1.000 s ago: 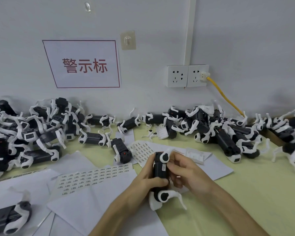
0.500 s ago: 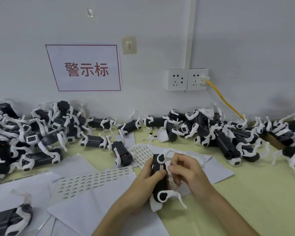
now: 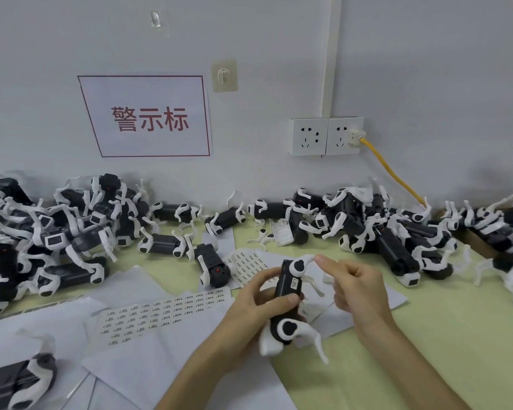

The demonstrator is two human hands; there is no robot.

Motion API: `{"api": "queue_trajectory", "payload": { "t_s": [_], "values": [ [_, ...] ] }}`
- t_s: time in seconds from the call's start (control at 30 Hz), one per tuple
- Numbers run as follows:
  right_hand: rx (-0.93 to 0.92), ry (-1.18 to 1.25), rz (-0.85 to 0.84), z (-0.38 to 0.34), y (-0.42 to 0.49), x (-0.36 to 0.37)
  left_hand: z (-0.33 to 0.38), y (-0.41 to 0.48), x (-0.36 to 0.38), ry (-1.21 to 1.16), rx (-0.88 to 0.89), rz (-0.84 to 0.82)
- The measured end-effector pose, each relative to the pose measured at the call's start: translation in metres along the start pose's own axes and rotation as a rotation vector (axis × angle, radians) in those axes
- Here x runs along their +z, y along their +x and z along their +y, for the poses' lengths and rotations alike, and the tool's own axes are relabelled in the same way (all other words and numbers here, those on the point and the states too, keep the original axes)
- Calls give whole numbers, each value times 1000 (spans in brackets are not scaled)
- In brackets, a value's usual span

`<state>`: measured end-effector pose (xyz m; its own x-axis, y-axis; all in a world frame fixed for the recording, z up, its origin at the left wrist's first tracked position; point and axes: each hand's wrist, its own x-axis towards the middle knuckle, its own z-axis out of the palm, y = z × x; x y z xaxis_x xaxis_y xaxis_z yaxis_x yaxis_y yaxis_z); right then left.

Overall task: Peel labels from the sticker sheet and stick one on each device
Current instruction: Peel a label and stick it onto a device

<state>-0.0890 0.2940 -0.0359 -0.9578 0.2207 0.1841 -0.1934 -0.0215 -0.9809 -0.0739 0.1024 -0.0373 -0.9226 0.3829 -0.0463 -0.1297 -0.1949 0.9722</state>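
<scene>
Head view, read from left to right. Found at far left a tangled heap of boxy black plastic devices with curved white legs [image 3: 57,232], hard and slightly glossy by the look; could not tell labelled from unlabelled there. Noted one more black-and-white device at the lower left corner [image 3: 15,380], lying on overlapping sheets of thin matte white paper [image 3: 148,362]. Picked out on those papers the flat white sticker sheet [image 3: 163,313], printed with rows of small rectangular labels, upper rows full, nearest rows partly bare.

Saw the left grip [image 3: 255,312] wrapped round the middle of the black device with white legs [image 3: 286,294], held up above the papers, thumb laid across its dark face. Made out a small white rectangular label [image 3: 294,282] stuck flat on that face, just above the thumb. Saw the right grip [image 3: 359,288] holding nothing, fingers loosely curled, one fingertip out near the upper white leg; could not tell whether touching.

Found farther right a second heap of the same black-and-white devices [image 3: 391,241] along the wall, on the smooth pale green bench [image 3: 456,350].

Judged the held device labelled and fit to be set aside. Judged the task far from finished, with both heaps large and many labels left on the sheet.
</scene>
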Motion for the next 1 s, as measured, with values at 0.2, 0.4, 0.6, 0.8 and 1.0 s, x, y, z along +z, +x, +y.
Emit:
{"api": "queue_trajectory", "payload": {
  "t_s": [0.2, 0.4, 0.6, 0.8, 1.0],
  "values": [
    [-25, -235, -560, -12, 2, -9, 10, -3, -13, 107, -91, -65],
    [27, -222, -647, -18, 4, -26, 16, -3, -27, -14, -146, 85],
    [36, -230, -542, -11, 6, -23, 17, 1, -31, -158, -114, 176],
    [290, -54, -351, -21, 13, -45, 11, 0, -39, 469, 525, 786],
    [190, 999, -94, -33, 26, -74, 4, 8, -58, 552, 273, 860]
  ]
}}
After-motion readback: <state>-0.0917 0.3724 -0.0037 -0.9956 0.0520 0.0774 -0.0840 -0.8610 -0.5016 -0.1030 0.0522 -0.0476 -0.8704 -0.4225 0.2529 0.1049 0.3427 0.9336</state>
